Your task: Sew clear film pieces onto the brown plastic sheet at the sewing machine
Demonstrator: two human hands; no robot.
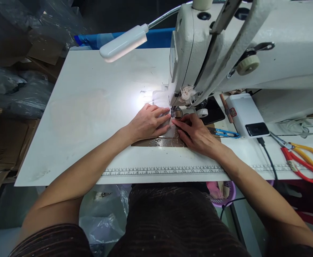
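A white sewing machine [184, 60] stands over the table, its needle and presser foot [173, 112] down at my fingertips. Beneath them lies a small piece of thin white fabric [160, 96]. My left hand [152, 122] rests flat on the fabric just left of the foot, fingers stretched out. On the right side of the foot, my right hand [192, 132] has thumb and index finger pinched together at the fabric's edge; what lies between them is too small to make out. Brown tape [158, 142] covers the table surface under both hands.
Right of the machine lie blue thread snips [227, 133], a black phone [213, 110], a white power bank [248, 114] with a cable, and scissors [303, 159]. A lamp [124, 43] shines from above. A ruler strip [161, 172] runs along the white table's [73, 142] front edge.
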